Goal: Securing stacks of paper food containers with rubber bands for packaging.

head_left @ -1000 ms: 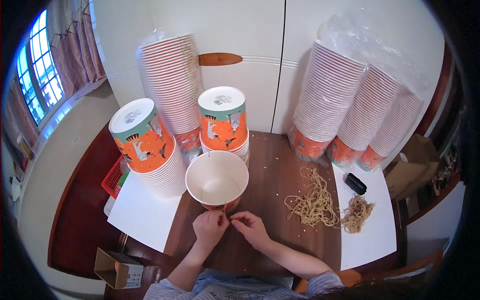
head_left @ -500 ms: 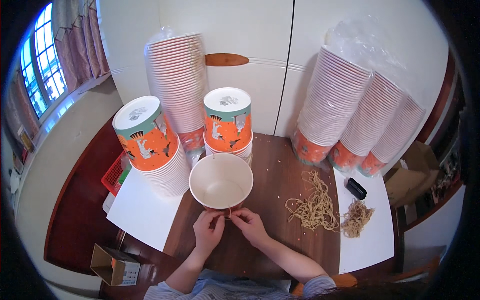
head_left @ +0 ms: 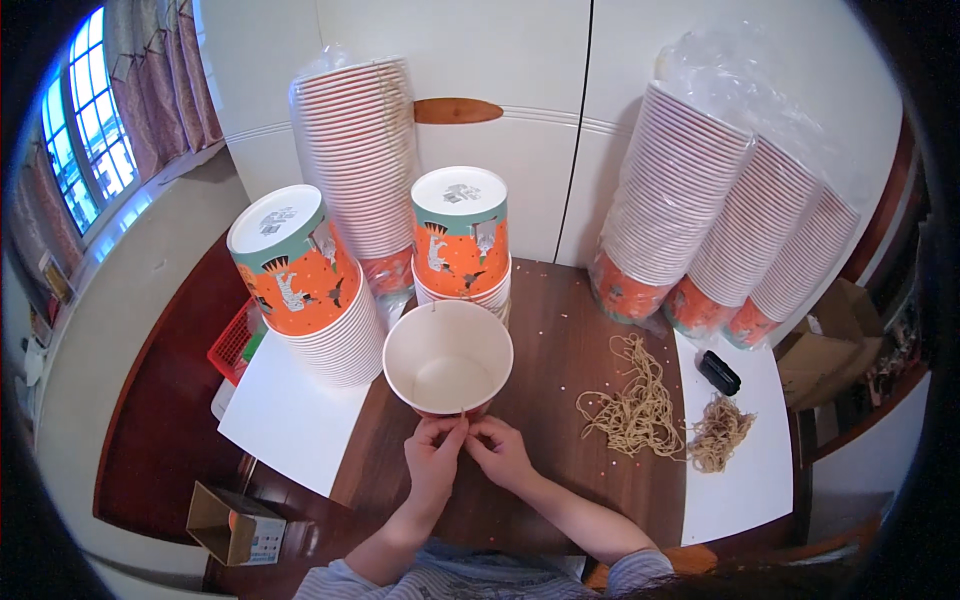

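A white-lined paper bucket (head_left: 447, 352) stands upright, mouth up, close in front of me. At its near rim a thin tan string (head_left: 463, 411) shows, and a bit of string also sits at the far rim. My left hand (head_left: 434, 460) is closed in a pinch below the near rim, thumb raised by the string. My right hand (head_left: 499, 453) pinches right beside it, fingertips almost meeting the left thumb. The string seems to run between both sets of fingertips, though the fingers cover most of it. The bucket's outer wall is largely hidden.
Upturned orange-and-green bucket stacks (head_left: 310, 290) stand left and behind the bucket. Plastic-wrapped stacks (head_left: 680, 190) lean at back right. Right of my hands lie a string tangle (head_left: 640, 405), a smaller string bundle (head_left: 720, 436) and a black object (head_left: 719, 373). An open carton (head_left: 232, 525) sits lower left.
My hands have come closer together at the near rim, the left thumb now beside the right fingertips. The small string loop between them shows less. The whole view has shifted slightly.
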`<state>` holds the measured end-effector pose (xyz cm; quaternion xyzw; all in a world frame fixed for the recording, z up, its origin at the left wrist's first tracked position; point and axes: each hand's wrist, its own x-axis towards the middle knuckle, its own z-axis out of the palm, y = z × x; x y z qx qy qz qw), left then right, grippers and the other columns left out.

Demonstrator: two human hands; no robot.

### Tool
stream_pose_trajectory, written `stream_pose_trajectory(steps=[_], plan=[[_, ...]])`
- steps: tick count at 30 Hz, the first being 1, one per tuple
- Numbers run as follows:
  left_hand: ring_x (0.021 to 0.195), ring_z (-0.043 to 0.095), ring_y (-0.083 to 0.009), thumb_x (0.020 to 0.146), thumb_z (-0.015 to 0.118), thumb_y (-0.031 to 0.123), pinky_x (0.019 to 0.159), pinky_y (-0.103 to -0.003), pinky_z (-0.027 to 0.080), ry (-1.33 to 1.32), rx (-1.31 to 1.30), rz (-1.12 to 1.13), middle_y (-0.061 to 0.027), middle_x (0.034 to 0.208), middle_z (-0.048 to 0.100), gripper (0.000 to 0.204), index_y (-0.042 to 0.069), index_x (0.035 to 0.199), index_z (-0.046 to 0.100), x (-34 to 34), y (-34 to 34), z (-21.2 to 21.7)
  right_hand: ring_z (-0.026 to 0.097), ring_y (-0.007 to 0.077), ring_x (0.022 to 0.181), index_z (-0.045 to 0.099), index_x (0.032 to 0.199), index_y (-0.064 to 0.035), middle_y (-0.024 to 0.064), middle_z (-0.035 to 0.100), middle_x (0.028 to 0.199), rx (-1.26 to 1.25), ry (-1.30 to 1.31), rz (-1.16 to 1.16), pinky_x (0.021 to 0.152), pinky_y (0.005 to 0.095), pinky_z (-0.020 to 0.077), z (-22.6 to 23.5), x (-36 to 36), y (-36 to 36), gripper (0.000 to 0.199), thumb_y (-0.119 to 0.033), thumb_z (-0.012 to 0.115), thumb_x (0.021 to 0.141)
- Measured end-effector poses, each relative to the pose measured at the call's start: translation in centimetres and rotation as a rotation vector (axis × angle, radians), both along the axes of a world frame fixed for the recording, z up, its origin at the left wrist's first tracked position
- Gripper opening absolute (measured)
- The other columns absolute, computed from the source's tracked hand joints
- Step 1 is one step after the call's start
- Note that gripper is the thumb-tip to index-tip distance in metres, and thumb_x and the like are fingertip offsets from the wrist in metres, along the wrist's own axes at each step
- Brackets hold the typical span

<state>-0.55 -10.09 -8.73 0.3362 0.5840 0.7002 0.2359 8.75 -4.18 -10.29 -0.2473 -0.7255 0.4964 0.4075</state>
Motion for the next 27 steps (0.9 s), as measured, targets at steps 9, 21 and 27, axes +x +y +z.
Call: stream_pose_trajectory(steps=[9,21,27], plan=[[0.054,0.046,-0.0032,0.075,0.062,0.002,0.050,-0.018,0.035,-0.283,-0.011,0.042,0.0016,0.060,0.055,0.007,-0.002,0.070,0.061,0.5,1.2,1.4,0.055,0.0175,0.067,0.058,0.074,-0.0006,0.0085,0.055,0.070,0.109,-0.110,0.021,0.058,0.0258,0.0424,0.2,0.5,0.2,0.006,-0.004,0.060,0.070],[0.082,0.050,-0.0246,0.072,0.064,0.019,0.072,-0.034,0.041,0.639,-0.189,-0.089,-0.0073,0.084,0.059,0.011,0.008,0.073,0.065,-1.7,0.1,1.5,0.051,0.0148,0.069,0.056,0.074,-0.0020,0.0063,0.054,0.073,-0.144,0.127,0.102,0.063,0.0259,0.0405,-0.5,0.5,0.1,0.006,-0.008,0.055,0.074],[0.085,0.049,-0.0225,0.067,0.065,0.021,0.072,-0.033,0.041,1.197,-0.134,-0.232,-0.0029,0.090,0.057,0.014,0.009,0.073,0.063,-5.3,-1.3,3.5,0.047,0.0086,0.072,0.054,0.074,-0.0015,-0.0001,0.051,0.074,-0.354,0.268,0.213,0.067,0.0225,0.0378,0.1,1.9,1.4,0.006,-0.005,0.051,0.078]])
